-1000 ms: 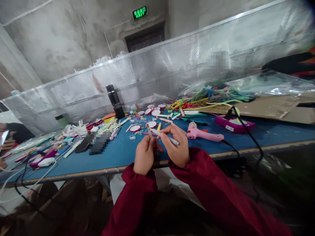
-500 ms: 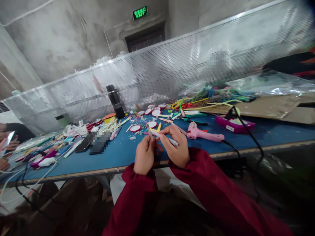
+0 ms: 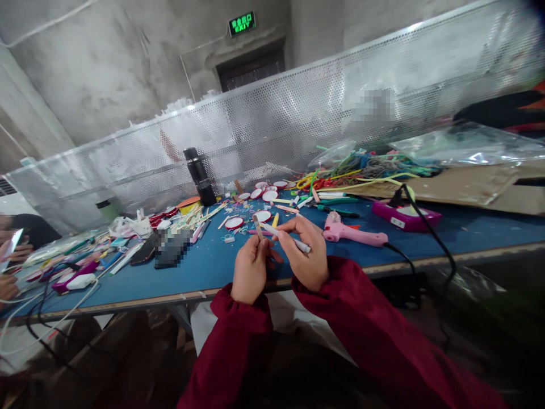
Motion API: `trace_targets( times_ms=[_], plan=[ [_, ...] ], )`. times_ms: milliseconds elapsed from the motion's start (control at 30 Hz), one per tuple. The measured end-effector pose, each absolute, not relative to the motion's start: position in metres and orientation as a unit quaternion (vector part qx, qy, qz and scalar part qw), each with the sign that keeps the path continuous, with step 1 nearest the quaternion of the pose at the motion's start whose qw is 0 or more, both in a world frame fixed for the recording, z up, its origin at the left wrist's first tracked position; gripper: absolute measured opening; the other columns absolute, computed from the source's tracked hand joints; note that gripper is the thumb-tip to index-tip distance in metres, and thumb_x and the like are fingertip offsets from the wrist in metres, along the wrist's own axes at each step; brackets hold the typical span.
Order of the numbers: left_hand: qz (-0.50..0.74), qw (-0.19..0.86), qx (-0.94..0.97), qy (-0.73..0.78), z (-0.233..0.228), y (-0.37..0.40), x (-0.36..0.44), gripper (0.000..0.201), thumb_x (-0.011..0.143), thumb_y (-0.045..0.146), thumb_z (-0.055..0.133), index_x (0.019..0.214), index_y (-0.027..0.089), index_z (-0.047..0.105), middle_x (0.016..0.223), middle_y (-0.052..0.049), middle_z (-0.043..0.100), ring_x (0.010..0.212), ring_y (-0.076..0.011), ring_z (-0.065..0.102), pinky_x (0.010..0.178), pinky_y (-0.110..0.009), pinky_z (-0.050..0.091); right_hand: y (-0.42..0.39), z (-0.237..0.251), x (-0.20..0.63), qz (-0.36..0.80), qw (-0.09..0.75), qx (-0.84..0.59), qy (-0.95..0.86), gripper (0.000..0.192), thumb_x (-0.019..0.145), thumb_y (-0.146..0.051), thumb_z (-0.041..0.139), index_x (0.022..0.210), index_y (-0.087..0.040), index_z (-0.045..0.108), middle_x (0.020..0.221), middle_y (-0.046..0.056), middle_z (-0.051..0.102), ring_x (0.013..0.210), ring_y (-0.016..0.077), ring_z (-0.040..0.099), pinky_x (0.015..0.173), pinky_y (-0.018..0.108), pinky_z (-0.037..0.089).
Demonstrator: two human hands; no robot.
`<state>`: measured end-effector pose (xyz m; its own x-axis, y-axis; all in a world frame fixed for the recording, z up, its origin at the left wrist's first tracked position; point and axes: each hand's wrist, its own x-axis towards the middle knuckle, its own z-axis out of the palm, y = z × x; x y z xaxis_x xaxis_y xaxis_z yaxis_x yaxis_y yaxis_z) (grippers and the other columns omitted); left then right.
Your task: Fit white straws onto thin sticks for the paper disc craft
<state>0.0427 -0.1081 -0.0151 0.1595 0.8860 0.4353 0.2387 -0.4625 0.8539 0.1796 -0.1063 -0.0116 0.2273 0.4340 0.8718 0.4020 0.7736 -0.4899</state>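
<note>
Pinched upright in my left hand [image 3: 249, 271] is a flat brown craft stick [image 3: 256, 222], its rounded top showing above the fingers. My right hand [image 3: 310, 255] grips a whitish-grey marker pen [image 3: 302, 246], whose tip points left at the stick. Whether the tip touches the stick I cannot tell. Both hands are above the front edge of the blue table [image 3: 204, 271]. Just beyond them lie a yellow stick [image 3: 275, 219] and round white discs with red rims [image 3: 234, 222].
A pink glue gun [image 3: 355, 234] and a purple power strip [image 3: 406, 216] with a black cable lie to the right. Behind are a black bottle [image 3: 199, 176] and colourful pipe cleaners [image 3: 340, 173]. Phones [image 3: 145, 250] lie left; another person's hand [image 3: 23, 251] is at far left.
The marker pen has shifted slightly to the right in my right hand. My left hand and the craft stick stay in nearly the same place.
</note>
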Motion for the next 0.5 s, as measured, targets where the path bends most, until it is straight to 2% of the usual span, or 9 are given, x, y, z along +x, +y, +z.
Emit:
trace_targets(
  times_ms=[500],
  plan=[
    [0.5, 0.321, 0.691, 0.412, -0.0145, -0.1088, 0.0425, 0.031, 0.104, 0.046, 0.045, 0.09, 0.021, 0.058, 0.073, 0.0, 0.067, 0.059, -0.0149, 0.057, 0.06, -0.026, 0.044, -0.1065, -0.012, 0.1796, 0.008, 0.704, -0.339, -0.623, 0.01, 0.09, -0.023, 0.058, 0.082, -0.025, 0.064, 0.073, 0.0, 0.07, 0.075, 0.0205, 0.064, 0.074, 0.038, 0.045]
  ],
)
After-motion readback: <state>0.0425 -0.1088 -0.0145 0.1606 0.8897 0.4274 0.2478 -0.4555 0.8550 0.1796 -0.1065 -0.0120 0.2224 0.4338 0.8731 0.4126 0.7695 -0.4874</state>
